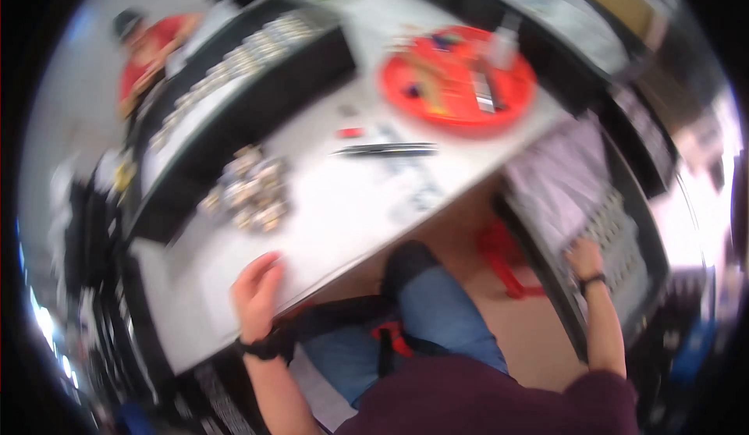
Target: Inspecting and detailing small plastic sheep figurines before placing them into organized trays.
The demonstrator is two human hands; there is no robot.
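At the near edge of the white table (343, 201), the left hand (256, 291) lies flat, fingers (265, 265) stretched together and resting on the bare top; it holds nothing. A dark band wraps that wrist. Just beyond the fingertips, a little farther onto the table, sits a cluster of small metal parts (248, 189), close to the hand but not touching it. Left of the cluster a long black tray (250, 111) runs away toward the far left, filled with rows of the same pale little pieces.

The right hand (583, 257) reaches out to the right, well apart from the table, and rests on a second black tray (616, 255) of small parts that stands tilted beside the person's knee. Its fingers are curled down onto the rows; blur hides whether they pinch a piece, so I cannot tell. A dark band sits on this wrist too.

Farther out on the table lie a pair of black tweezers (386, 150), with a small red bit (349, 132) just to their left. Beyond them, at the far right, is a round red tray (460, 80) holding mixed tools. A red stool (503, 259) shows on the floor under the table edge. At the far left a person in a red top (148, 53) sits beside the long tray.
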